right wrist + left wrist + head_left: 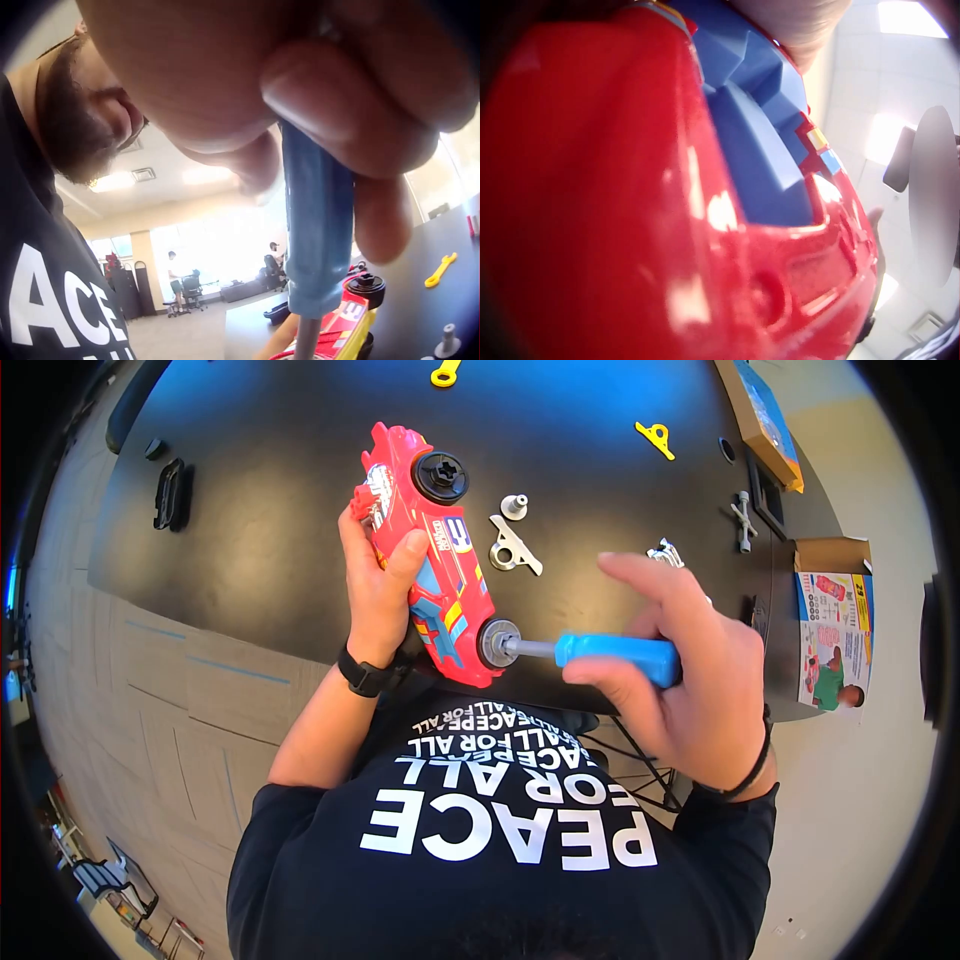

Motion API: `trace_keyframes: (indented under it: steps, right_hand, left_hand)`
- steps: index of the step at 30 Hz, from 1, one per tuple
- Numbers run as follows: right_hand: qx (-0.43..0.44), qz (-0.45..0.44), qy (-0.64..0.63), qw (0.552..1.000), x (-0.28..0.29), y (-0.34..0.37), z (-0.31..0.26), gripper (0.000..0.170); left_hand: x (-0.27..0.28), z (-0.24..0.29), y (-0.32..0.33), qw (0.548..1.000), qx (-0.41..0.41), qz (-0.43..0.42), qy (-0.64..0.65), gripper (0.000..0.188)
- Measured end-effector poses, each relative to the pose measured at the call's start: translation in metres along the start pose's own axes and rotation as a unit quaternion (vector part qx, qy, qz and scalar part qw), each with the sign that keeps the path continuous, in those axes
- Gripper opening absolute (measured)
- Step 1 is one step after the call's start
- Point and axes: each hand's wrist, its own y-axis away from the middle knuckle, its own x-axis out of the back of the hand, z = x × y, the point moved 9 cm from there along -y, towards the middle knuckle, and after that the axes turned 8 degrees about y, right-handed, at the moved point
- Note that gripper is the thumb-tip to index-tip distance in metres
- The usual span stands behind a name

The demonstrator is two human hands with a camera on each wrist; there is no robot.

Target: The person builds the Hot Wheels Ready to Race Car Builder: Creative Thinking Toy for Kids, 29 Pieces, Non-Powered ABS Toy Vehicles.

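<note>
A red toy race car (pixel 455 575) with blue and yellow markings stands tilted over the table's near edge, gripped by my left hand (pixel 380 605) with the thumb across its side. My right hand (pixel 700 680) holds the blue handle of a toy screwdriver (pixel 625 653), fingers curled round it in the right wrist view. The screwdriver's grey tip meets the grey hub of the car's nearer wheel (pixel 497 644). The other black wheel (pixel 440 478) has a dark cross-shaped centre. Red bodywork (pixel 607 195) and a blue window part (pixel 754 142) fill the left wrist view.
On the dark table (pixel 290 530) lie a grey wrench-like piece (pixel 515 547), a grey peg (pixel 514 507), yellow tools (pixel 656 439), a grey cross-shaped tool (pixel 743 522) and a black part (pixel 170 494). A printed box (pixel 835 610) stands at the right.
</note>
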Motion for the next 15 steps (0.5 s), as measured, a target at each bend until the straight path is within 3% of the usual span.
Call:
trace_keyframes:
  steps: [2, 4, 8, 10, 11, 13, 14, 15]
  right_hand:
    - [-0.020, 0.014, 0.021, 1.000, 0.004, 0.000, 0.002, 0.074]
    - [-0.035, 0.001, -0.060, 0.998, 0.007, -0.001, 0.000, 0.067]
    - [-0.042, -0.001, -0.059, 0.997, 0.005, 0.001, 0.001, 0.071]
    - [0.050, 0.002, 0.011, 0.999, 0.002, 0.006, -0.001, 0.077]
    - [0.047, 0.003, 0.012, 0.999, 0.006, 0.005, -0.005, 0.077]
    - [-0.054, -0.072, 0.030, 0.996, 0.002, 0.000, -0.001, 0.070]
    - [-0.053, -0.072, 0.029, 0.996, -0.001, -0.002, -0.002, 0.070]
    - [-0.025, -0.013, -0.010, 1.000, 0.005, -0.006, -0.008, 0.066]
  left_hand:
    - [0.001, 0.000, 0.000, 1.000, 0.000, 0.012, 0.021, 0.078]
    - [0.000, 0.000, 0.000, 1.000, 0.000, 0.004, 0.021, 0.078]
    - [0.003, 0.000, -0.001, 1.000, -0.011, 0.000, 0.005, 0.077]
    - [0.002, -0.001, -0.001, 1.000, -0.004, -0.002, 0.012, 0.077]
    - [0.002, -0.002, -0.001, 1.000, 0.003, -0.002, 0.018, 0.077]
    - [0.001, -0.002, -0.001, 1.000, 0.002, -0.001, 0.019, 0.077]
    - [0.002, -0.001, -0.001, 1.000, -0.001, 0.004, 0.020, 0.076]
    - [0.002, 0.000, 0.000, 1.000, -0.003, 0.007, 0.019, 0.076]
